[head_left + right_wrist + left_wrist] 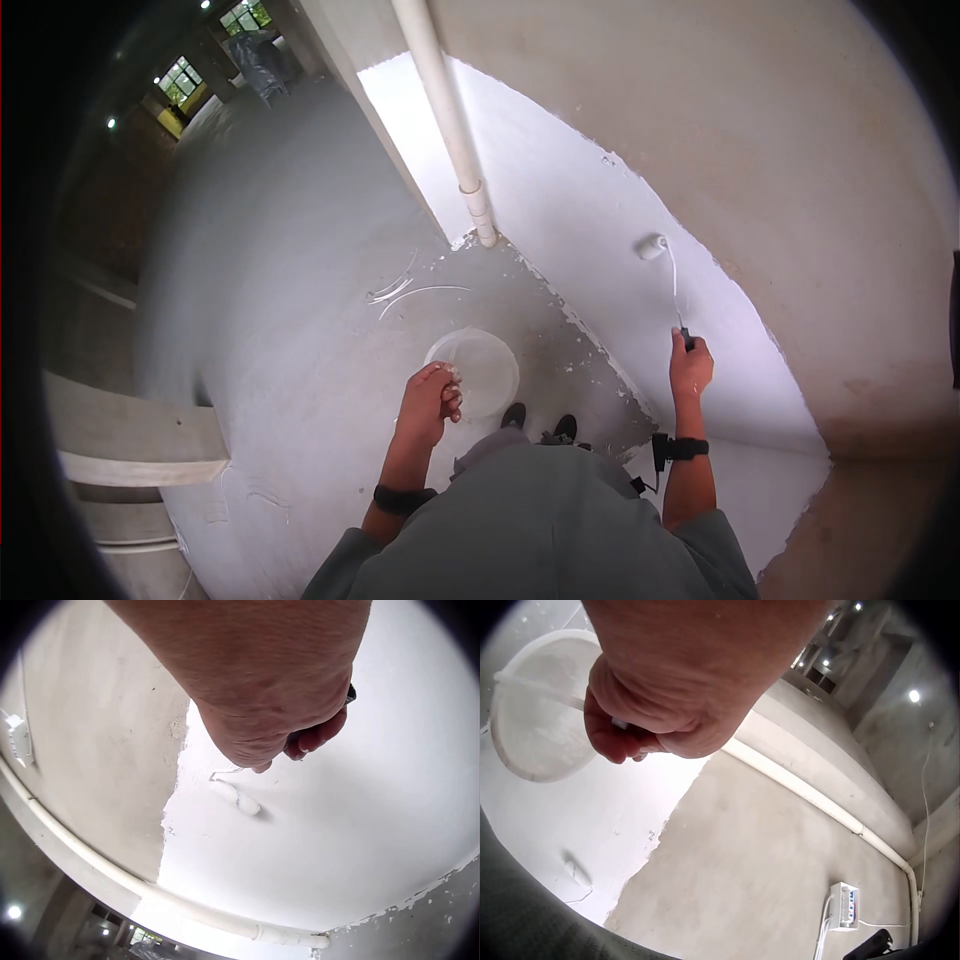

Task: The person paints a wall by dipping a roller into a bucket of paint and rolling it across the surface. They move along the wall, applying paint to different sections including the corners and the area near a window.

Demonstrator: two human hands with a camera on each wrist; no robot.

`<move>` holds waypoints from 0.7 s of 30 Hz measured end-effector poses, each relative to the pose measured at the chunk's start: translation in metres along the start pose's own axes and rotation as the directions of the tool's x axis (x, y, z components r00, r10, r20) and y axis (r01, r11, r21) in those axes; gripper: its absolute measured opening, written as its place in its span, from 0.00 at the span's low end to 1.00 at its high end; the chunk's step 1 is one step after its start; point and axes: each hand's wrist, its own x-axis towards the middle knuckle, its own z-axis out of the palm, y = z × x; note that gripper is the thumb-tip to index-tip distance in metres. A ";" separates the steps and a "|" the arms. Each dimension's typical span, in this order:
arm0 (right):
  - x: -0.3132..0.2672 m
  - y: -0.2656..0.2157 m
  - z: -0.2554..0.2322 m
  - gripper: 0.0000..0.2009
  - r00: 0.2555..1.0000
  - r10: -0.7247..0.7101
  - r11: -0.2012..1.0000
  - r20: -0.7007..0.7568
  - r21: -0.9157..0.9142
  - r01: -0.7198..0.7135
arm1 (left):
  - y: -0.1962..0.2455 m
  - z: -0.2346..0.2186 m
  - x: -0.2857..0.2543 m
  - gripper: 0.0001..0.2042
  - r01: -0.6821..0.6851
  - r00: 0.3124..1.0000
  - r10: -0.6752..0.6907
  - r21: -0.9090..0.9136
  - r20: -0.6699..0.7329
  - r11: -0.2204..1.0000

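We stand in a bare concrete corner where the lower wall (600,260) is coated fresh white and the upper part is still grey-beige plaster, with a white plastic pipe (445,110) running down into the corner. The floor (560,350) is spattered with white along the wall's foot.

Our right hand (690,365) is clenched around the dark handle of a small white paint roller (652,246); the handle is almost wholly hidden inside the fist, and only its tip shows in the right wrist view. The roller's thin wire shaft points up and away from us, and the short roller sleeve lies against the painted wall near the edge of the white area.

Our left hand (430,395) has its fingers curled around the thin wire bail of a round white plastic bucket (485,370) hanging below it. Its inside looks white; we cannot tell how full it is. Our shoes are partly hidden by the grey garment.
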 end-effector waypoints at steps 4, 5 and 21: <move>0.018 -0.051 0.008 0.25 0.999 -0.035 0.999 0.041 -0.033 0.036 | 0.002 -0.001 -0.003 0.04 -0.009 1.000 0.009 0.004 -0.017 1.000; 0.021 -0.059 0.008 0.25 0.998 -0.042 0.998 0.045 -0.037 0.044 | 0.003 -0.001 -0.004 0.03 -0.010 1.000 0.011 0.008 -0.016 1.000; -0.077 0.105 -0.139 0.23 0.974 0.187 0.976 -0.125 -0.089 -0.198 | 0.007 0.049 0.038 0.04 0.033 0.954 -0.085 0.180 0.288 0.983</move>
